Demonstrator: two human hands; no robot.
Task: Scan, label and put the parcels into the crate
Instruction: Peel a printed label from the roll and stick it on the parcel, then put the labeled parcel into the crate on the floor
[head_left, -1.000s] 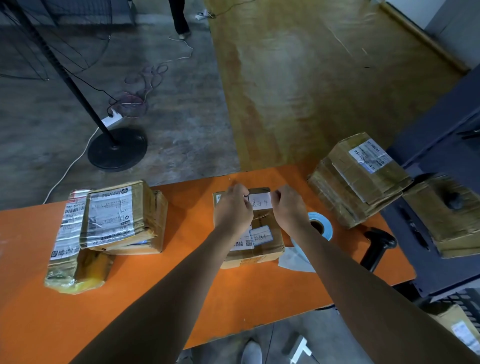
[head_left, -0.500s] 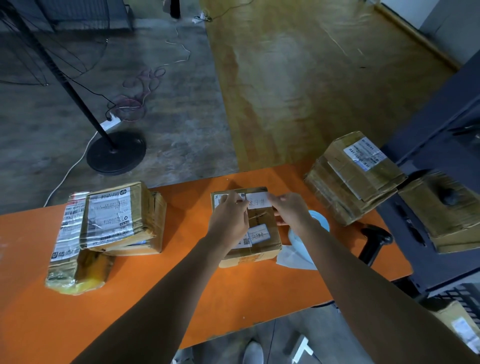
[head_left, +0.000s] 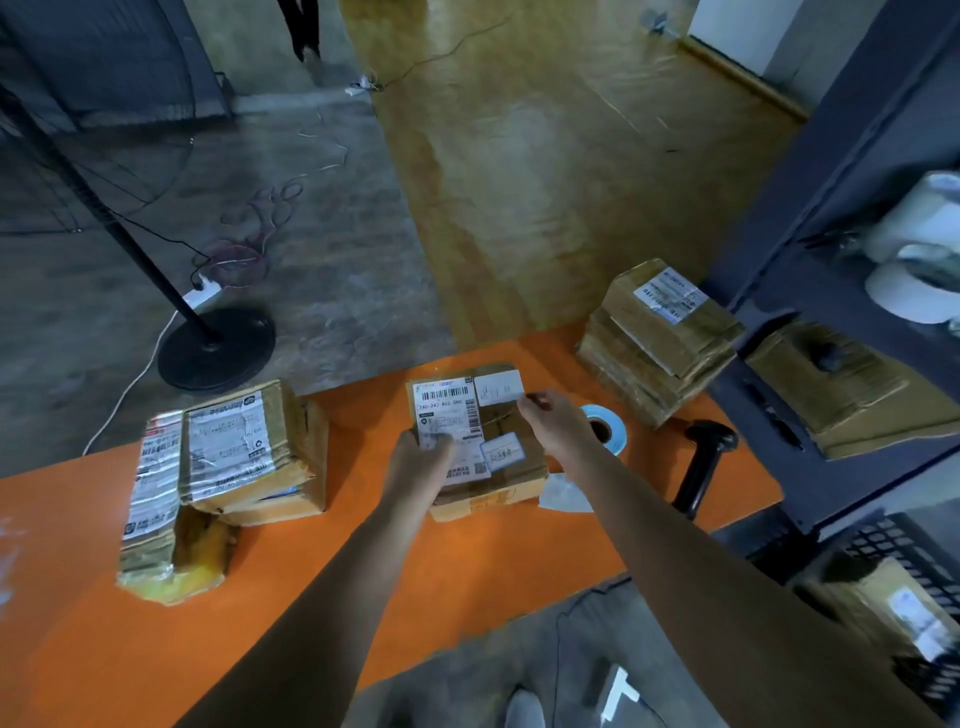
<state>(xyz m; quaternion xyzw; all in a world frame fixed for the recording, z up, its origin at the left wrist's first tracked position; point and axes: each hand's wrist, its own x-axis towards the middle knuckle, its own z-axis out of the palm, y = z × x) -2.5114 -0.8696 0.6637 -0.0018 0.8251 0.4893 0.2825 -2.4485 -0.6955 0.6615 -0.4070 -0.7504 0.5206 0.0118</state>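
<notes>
A glossy orange counter (head_left: 467, 561) stands over grey concrete and a shiny brown floor, with a black round fan base (head_left: 215, 348) beyond it. On the left lies a taped stack of cardboard parcels (head_left: 244, 452); a second stack (head_left: 660, 343) sits far right, beside a grey shelf (head_left: 831, 171). A blue label roll (head_left: 605, 423) and a black scanner (head_left: 704, 457) flank the right forearm. The parcel (head_left: 498, 421) rests mid-counter. The left hand (head_left: 415, 467) has its grip clamped on the near-left corner, thumb on top. The right hand (head_left: 556, 426) is curled at the edge of a white label (head_left: 500, 387); I cannot tell whether it pinches. A black lattice crate (head_left: 914, 561) sits lower right.
</notes>
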